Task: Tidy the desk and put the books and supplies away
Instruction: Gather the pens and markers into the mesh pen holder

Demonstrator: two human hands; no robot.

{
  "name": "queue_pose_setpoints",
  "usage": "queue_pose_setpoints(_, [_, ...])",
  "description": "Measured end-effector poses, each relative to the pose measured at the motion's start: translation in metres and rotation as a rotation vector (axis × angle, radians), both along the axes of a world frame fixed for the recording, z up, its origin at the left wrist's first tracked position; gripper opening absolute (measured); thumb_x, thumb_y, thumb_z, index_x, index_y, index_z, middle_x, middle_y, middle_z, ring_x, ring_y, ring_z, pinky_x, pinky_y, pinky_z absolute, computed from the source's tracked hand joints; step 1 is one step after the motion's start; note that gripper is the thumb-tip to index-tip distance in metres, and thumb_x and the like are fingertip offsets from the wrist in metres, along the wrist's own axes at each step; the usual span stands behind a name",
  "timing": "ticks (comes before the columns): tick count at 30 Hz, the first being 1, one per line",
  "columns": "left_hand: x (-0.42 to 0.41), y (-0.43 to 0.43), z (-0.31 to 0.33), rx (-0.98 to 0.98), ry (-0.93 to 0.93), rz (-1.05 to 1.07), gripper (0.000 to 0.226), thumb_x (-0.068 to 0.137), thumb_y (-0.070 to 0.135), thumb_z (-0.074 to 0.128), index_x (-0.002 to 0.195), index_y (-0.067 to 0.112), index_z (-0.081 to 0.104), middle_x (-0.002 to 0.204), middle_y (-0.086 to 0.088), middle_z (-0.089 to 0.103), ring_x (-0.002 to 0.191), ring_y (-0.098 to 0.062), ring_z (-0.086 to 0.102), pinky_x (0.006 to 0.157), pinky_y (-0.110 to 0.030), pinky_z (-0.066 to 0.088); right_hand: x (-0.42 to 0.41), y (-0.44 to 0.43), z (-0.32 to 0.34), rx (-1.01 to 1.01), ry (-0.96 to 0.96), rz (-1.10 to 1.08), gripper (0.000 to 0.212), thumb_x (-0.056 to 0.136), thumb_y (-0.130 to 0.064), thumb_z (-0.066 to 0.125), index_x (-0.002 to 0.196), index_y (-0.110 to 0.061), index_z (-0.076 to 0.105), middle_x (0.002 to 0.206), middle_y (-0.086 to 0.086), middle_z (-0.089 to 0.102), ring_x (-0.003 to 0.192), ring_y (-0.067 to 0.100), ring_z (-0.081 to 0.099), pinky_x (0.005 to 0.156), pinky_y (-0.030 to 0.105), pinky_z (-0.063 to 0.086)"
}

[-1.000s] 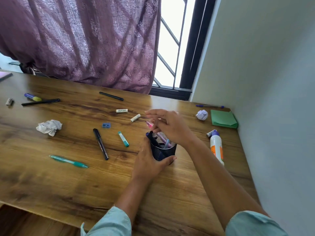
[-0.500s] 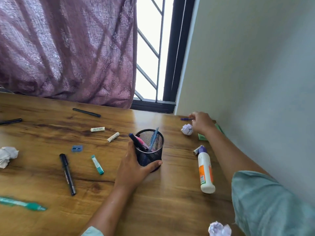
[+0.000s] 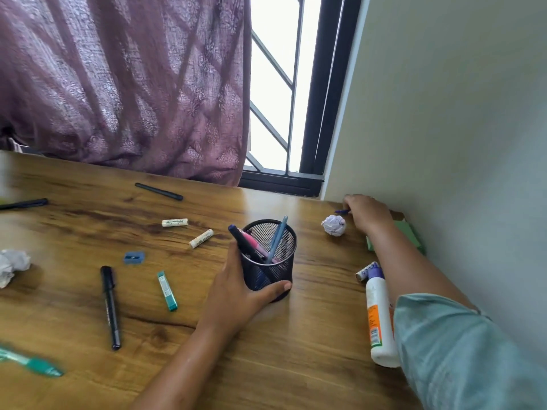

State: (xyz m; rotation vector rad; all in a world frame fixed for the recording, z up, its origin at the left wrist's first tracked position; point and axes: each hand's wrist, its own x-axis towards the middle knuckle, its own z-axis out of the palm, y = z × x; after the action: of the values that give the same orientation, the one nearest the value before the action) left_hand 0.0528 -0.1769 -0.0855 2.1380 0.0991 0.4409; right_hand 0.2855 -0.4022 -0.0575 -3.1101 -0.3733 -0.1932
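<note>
Tidying: left hand (image 3: 233, 294) grips mesh pen cup (image 3: 270, 261); right hand (image 3: 368, 213), upper right, apparently pinches light, stiff blue pen (image 3: 342, 211) by its barrel.

Brown wooden desk (image 3: 310, 365), dark-grained. Near the middle, upright: black wire-mesh pen cup (image 3: 276, 270). Left of it: slim teal lead case (image 3: 167, 290), black marker (image 3: 110, 306), blue pencil sharpener (image 3: 134, 257), short white stick (image 3: 201, 238), second white stick (image 3: 174, 222). Further back, thin black pen (image 3: 159, 191). At the left edge: another black pen (image 3: 23, 203), crumpled white paper (image 3: 11, 266), blurred teal pen (image 3: 32, 362). To the right: white paper ball (image 3: 334, 225), blue pen (image 3: 342, 211) just behind it, green paper pad (image 3: 414, 235), white glue bottle (image 3: 377, 315) on its side, small white tube (image 3: 364, 270) just beside its purple cap.
</note>
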Motion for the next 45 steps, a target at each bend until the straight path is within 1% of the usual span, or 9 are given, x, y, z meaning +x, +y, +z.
queue_pose_setpoints(3, [-0.001, 0.000, 0.000, 0.011, -0.002, 0.006, 0.088, 0.052, 0.068, 0.073, 0.124, 0.046, 0.026, 0.105, 0.041, 0.043, 0.097, 0.011, 0.046, 0.083, -0.015, 0.037, 0.000, -0.001, 0.007, 0.181, -0.136, 0.070, 0.017, 0.095, -0.007, 0.036, 0.102, -0.012, 0.051, 0.110, 0.010, 0.057, 0.101, 0.034, 0.054, 0.083, 0.043, 0.047])
queue_pose_setpoints(8, [-0.005, -0.003, 0.006, 0.002, -0.019, 0.018, 0.090, 0.061, 0.052, 0.082, 0.132, 0.033, 0.031, 0.105, 0.036, 0.045, 0.100, 0.006, 0.044, 0.085, -0.017, 0.035, -0.071, 0.052, 0.082, 0.996, -0.305, 0.310, 0.021, 0.097, -0.001, 0.040, 0.115, -0.004, 0.052, 0.108, 0.000, 0.052, 0.095, 0.013, 0.053, 0.084, 0.016, 0.042])
queue_pose_setpoints(12, [-0.015, -0.003, 0.012, -0.056, -0.026, 0.030, 0.093, 0.061, 0.049, 0.083, 0.135, 0.023, 0.034, 0.112, 0.020, 0.049, 0.102, -0.001, 0.048, 0.088, -0.022, 0.040, -0.154, 0.095, 0.116, 1.267, -0.094, 0.407, 0.018, 0.099, -0.010, 0.041, 0.110, -0.022, 0.050, 0.104, -0.003, 0.055, 0.087, 0.010, 0.055, 0.078, 0.031, 0.052])
queue_pose_setpoints(20, [-0.079, 0.001, 0.017, -0.190, 0.006, 0.057, 0.078, 0.060, 0.040, 0.087, 0.115, 0.042, 0.030, 0.100, 0.034, 0.044, 0.090, 0.025, 0.045, 0.072, 0.005, 0.031, -0.251, 0.122, 0.086, 0.872, 0.029, 0.453, 0.014, 0.093, -0.005, 0.053, 0.104, -0.013, 0.058, 0.091, -0.006, 0.057, 0.078, 0.005, 0.053, 0.068, 0.010, 0.040])
queue_pose_setpoints(24, [-0.124, 0.008, 0.023, -0.237, 0.037, 0.053, 0.083, 0.061, 0.036, 0.087, 0.118, 0.044, 0.026, 0.102, 0.034, 0.043, 0.090, 0.016, 0.048, 0.071, 0.004, 0.035, -0.300, 0.141, 0.075, 0.627, 0.073, 0.424, 0.023, 0.085, -0.016, 0.067, 0.107, -0.021, 0.066, 0.106, -0.008, 0.060, 0.101, 0.009, 0.049, 0.087, 0.021, 0.040])
queue_pose_setpoints(30, [-0.192, 0.045, 0.019, -0.370, 0.071, 0.090, 0.090, 0.052, 0.054, 0.083, 0.127, 0.033, 0.038, 0.115, 0.016, 0.059, 0.108, -0.003, 0.058, 0.091, -0.023, 0.049, -0.360, 0.185, 0.090, 0.849, 0.104, 0.378, 0.023, 0.086, -0.019, 0.067, 0.108, -0.025, 0.067, 0.102, -0.018, 0.058, 0.096, 0.004, 0.053, 0.081, 0.015, 0.044])
queue_pose_setpoints(37, [-0.282, 0.177, 0.042, -0.266, 0.095, 0.137, 0.091, 0.051, 0.054, 0.084, 0.126, 0.022, 0.044, 0.116, 0.009, 0.060, 0.108, -0.009, 0.057, 0.089, -0.023, 0.044, -0.412, 0.279, 0.075, 1.061, 0.223, 0.116, 0.018, 0.094, -0.007, 0.053, 0.102, -0.013, 0.067, 0.095, -0.002, 0.065, 0.079, 0.005, 0.057, 0.060, 0.006, 0.041])
queue_pose_setpoints(40, [-0.318, 0.253, 0.052, -0.233, 0.124, 0.193, 0.087, 0.056, 0.040, 0.089, 0.127, 0.019, 0.042, 0.116, 0.008, 0.058, 0.110, -0.012, 0.054, 0.090, -0.025, 0.040, -0.414, 0.327, 0.038, 0.811, 0.420, 0.022, 0.022, 0.091, -0.004, 0.055, 0.111, -0.010, 0.063, 0.121, 0.011, 0.060, 0.101, 0.018, 0.057, 0.082, 0.023, 0.047])
queue_pose_setpoints(45, [-0.362, 0.350, 0.067, -0.188, 0.145, 0.226, 0.094, 0.060, 0.029, 0.089, 0.135, 0.017, 0.033, 0.120, 0.004, 0.052, 0.113, -0.016, 0.049, 0.096, -0.031, 0.039, -0.431, 0.373, 0.017, 0.288, 0.468, -0.016, 0.062, 0.091, -0.006, 0.048, 0.149, -0.012, 0.026, 0.156, 0.011, 0.021, 0.142, 0.030, 0.026, 0.114, 0.036, 0.029])
